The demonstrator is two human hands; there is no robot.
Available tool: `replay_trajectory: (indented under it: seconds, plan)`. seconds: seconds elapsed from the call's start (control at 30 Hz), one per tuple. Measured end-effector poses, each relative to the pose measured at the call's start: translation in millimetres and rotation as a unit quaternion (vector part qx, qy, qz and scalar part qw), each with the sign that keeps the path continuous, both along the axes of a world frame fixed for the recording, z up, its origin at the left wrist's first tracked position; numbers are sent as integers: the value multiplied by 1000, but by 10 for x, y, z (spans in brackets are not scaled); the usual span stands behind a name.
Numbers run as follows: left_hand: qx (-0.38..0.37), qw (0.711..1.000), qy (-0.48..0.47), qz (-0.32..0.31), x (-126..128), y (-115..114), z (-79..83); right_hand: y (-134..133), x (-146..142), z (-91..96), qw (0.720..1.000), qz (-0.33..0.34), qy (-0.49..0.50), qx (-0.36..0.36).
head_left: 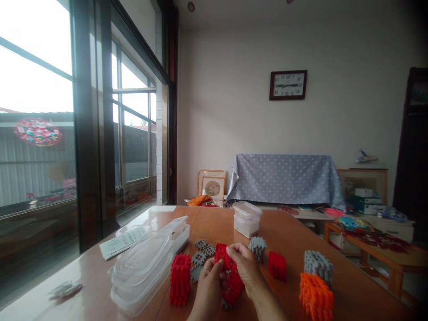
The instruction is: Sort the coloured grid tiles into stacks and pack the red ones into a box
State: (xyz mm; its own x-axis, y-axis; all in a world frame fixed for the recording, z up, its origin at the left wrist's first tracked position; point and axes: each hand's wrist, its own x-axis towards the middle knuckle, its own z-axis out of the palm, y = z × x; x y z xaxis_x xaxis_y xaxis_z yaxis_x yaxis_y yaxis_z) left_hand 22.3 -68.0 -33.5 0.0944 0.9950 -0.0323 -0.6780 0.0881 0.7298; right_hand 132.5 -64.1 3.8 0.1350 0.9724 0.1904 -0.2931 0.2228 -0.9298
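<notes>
A red square interlocking plastic tile (221,252) is pinched between my two hands above the table. My left hand (207,285) grips its lower left side with thumb and fingers. My right hand (246,269) has its thumb and forefinger closed on the upper right edge. Below and partly behind my hands lie more red tiles (236,287). Left of them stands a stack of red tiles (179,280), with loose grey tiles (199,257) beside it. On the right are a grey stack (257,248) and a shorter red stack (277,265).
Farther right stand another grey stack (318,262) and an orange stack (316,296). Clear plastic lids (143,265), an open box (181,238) and a paper booklet (118,244) lie left. A lidded clear container (247,221) stands at the back. A crumpled clear packet (65,289) is near left.
</notes>
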Motion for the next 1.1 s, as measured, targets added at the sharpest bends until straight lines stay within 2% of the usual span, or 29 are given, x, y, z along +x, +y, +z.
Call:
replay_trajectory:
  seconds: [0.1, 0.3, 0.5, 0.73, 0.9, 1.1]
  plan:
    - [-3, 1000, -6, 12, -9, -1, 19, -12, 14, 19, 1000, 11, 8, -15]
    - [1, 999, -21, 42, -16, -81, 148, 6, 107, 37, 998, -51, -10, -45]
    - [8, 999, -14, 43, -15, -141, 237, 32, 135, -3, 998, -37, -27, -38]
    - [2, 999, -15, 48, -10, -194, 287, 9, 127, 37, 998, -50, -21, -40]
    - [-2, 998, -25, 50, -16, -199, 289, 4, 141, 57, 996, -81, -20, -32]
    - [-23, 998, -29, 59, -35, -168, 220, 37, 180, 44, 993, -117, -15, -24]
